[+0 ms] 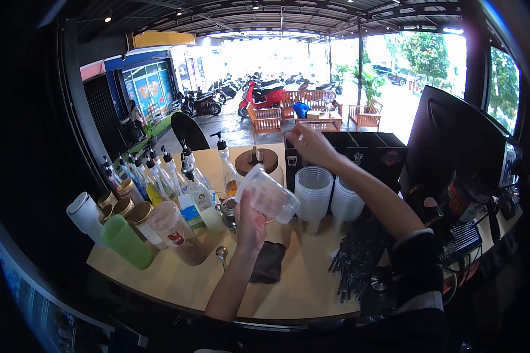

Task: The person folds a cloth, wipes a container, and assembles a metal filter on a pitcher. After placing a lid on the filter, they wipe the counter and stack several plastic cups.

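Head view: my left hand (250, 226) is clamped around a clear plastic cup (269, 194), gripping it from below and holding it tilted, mouth toward the upper left, above the counter (300, 288) and in front of the pump bottles (227, 167). The cup looks empty; no liquid, ice or powder can be made out in it. My right hand (308, 147) is stretched forward to the top edge of the black box (365, 150) at the back of the counter, fingers drawn together as if pinching; whether they have anything between them I cannot tell. Two stacks of cups (313, 187) stand just in front of that box, a bundle of black straws (359, 253) lies near my right forearm, and a dark cloth (269, 263) and a spoon (221, 253) lie on the counter below my left hand. Status, as a judgement: one cup has been taken and is in hand. Not yet done: nothing is in the cup, no bottle is being pumped, and the cup carries no lid or straw.
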Tool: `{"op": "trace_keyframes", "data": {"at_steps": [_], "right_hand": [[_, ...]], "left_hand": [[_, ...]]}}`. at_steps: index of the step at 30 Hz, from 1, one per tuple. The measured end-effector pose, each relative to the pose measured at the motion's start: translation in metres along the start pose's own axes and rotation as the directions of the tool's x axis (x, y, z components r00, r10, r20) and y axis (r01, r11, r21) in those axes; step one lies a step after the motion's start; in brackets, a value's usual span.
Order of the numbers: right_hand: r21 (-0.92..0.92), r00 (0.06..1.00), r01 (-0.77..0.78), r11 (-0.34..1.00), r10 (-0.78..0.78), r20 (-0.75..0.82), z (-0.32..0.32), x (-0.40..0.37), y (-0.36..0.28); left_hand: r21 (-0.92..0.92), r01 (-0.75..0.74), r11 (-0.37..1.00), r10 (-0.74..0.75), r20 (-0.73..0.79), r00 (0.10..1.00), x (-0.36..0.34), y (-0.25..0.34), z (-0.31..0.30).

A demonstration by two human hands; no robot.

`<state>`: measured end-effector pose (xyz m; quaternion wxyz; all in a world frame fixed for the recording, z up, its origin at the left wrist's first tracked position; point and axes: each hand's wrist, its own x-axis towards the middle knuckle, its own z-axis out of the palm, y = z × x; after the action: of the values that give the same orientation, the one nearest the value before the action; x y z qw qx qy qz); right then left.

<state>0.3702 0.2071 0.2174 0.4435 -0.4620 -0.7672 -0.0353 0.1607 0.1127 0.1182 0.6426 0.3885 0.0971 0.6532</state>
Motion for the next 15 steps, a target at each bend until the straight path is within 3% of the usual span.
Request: {"op": "trace_keyframes", "data": {"at_steps": [1,2,3,4,8,11,13,15], "right_hand": [[0.120,0.993,-0.090,0.989,0.080,0.086,-0.003,-0.013,-0.025],[0.297,0.950,-0.264,0.918,0.194,0.246,0.004,-0.027,-0.033],[0.394,0.885,-0.380,0.837,0.204,0.419,-0.003,-0.043,-0.050],[0.365,0.845,-0.403,0.839,0.188,0.502,-0.004,-0.057,-0.063],[0.468,0.875,-0.398,0.789,0.172,0.453,-0.013,-0.087,-0.086],[0.548,0.951,-0.309,0.778,0.264,0.161,-0.014,-0.067,-0.058],[0.379,0.967,-0.229,0.897,0.254,-0.018,-0.037,-0.038,-0.045],[0.032,0.954,0.044,0.999,-0.033,-0.298,-0.057,-0.015,-0.035]], "left_hand": [[0.001,-0.003,1.000,0.003,0.005,1.000,0.004,0.000,0.004],[-0.005,-0.074,0.997,0.073,-0.079,0.994,0.007,0.000,0.007],[-0.006,-0.141,0.990,0.139,-0.164,0.977,0.010,-0.001,0.011],[0.014,-0.166,0.986,0.166,-0.183,0.969,0.011,-0.001,0.015],[-0.068,-0.150,0.986,0.137,-0.160,0.977,0.015,-0.013,0.020],[-0.059,-0.099,0.993,0.090,-0.131,0.987,0.012,-0.021,0.020],[0.119,-0.055,0.991,0.066,-0.084,0.994,0.005,-0.023,0.016],[0.160,-0.025,0.987,0.039,-0.087,0.995,0.000,-0.021,0.014]]}}
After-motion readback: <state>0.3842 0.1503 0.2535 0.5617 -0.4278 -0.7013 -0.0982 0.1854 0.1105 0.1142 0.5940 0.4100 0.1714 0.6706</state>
